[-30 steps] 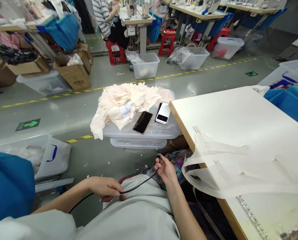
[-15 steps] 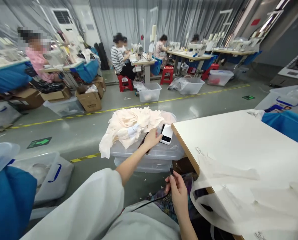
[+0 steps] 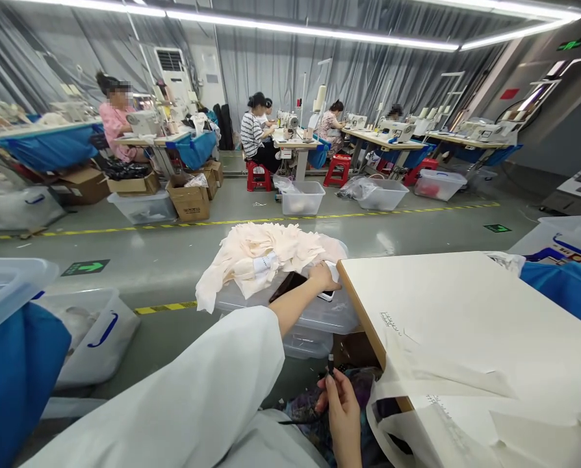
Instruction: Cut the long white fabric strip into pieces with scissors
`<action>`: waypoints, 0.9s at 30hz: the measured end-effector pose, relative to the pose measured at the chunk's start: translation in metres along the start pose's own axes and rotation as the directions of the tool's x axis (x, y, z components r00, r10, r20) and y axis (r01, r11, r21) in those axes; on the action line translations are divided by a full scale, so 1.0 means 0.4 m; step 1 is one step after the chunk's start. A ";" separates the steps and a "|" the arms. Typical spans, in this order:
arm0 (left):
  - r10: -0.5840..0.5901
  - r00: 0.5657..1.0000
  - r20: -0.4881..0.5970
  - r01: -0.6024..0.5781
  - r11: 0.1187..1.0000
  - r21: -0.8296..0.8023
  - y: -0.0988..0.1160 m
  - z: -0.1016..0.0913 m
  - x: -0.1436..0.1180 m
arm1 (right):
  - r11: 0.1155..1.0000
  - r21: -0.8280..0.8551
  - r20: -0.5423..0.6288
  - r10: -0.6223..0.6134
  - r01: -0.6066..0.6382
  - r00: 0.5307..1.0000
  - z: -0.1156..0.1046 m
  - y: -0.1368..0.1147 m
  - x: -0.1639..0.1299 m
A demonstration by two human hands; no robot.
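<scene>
My left hand (image 3: 323, 277) reaches across a clear plastic bin lid (image 3: 314, 317) and closes over a white power bank (image 3: 327, 296), hiding most of it; the fingertips are partly out of sight. A dark phone (image 3: 288, 283) lies beside my left wrist. Next to it is a heap of pale peach fabric pieces (image 3: 246, 253) with a white label (image 3: 265, 263). Lower down, my right hand (image 3: 340, 403) pinches a black cable just below its plug (image 3: 331, 365), which points upward. The rest of the cable runs off to the left across my lap.
A white worktable (image 3: 446, 299) with pale fabric (image 3: 446, 370) over its near edge stands at right. Plastic bins (image 3: 95, 331) and a blue cloth (image 3: 22, 364) are at left. Beyond a yellow-black floor line (image 3: 242, 221), several people sit at sewing machines.
My left hand has moved from beside the power bank to over it, uncovering more of the phone. My right hand still holds the cable. The view has tilted up.
</scene>
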State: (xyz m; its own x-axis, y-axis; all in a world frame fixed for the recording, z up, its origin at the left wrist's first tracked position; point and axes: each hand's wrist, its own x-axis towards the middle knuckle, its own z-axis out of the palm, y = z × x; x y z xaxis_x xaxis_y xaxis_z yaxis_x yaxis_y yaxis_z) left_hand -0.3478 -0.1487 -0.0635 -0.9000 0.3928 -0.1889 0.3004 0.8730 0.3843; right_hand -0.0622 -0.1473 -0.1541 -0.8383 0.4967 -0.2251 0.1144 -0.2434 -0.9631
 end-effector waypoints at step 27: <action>-0.160 0.982 0.101 0.160 0.987 0.005 -0.071 0.001 0.010 | 0.993 -0.066 0.050 0.101 -0.098 0.994 0.185 -0.105 0.272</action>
State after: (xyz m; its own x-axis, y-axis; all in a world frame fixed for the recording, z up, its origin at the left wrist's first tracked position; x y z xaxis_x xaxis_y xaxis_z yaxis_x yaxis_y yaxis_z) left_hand -0.3599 -0.1720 -0.0755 -0.8997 0.2757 -0.3385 0.1540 0.9260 0.3447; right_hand -0.1978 -0.1446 -0.1272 -0.8482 0.4270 -0.3135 0.2307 -0.2350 -0.9442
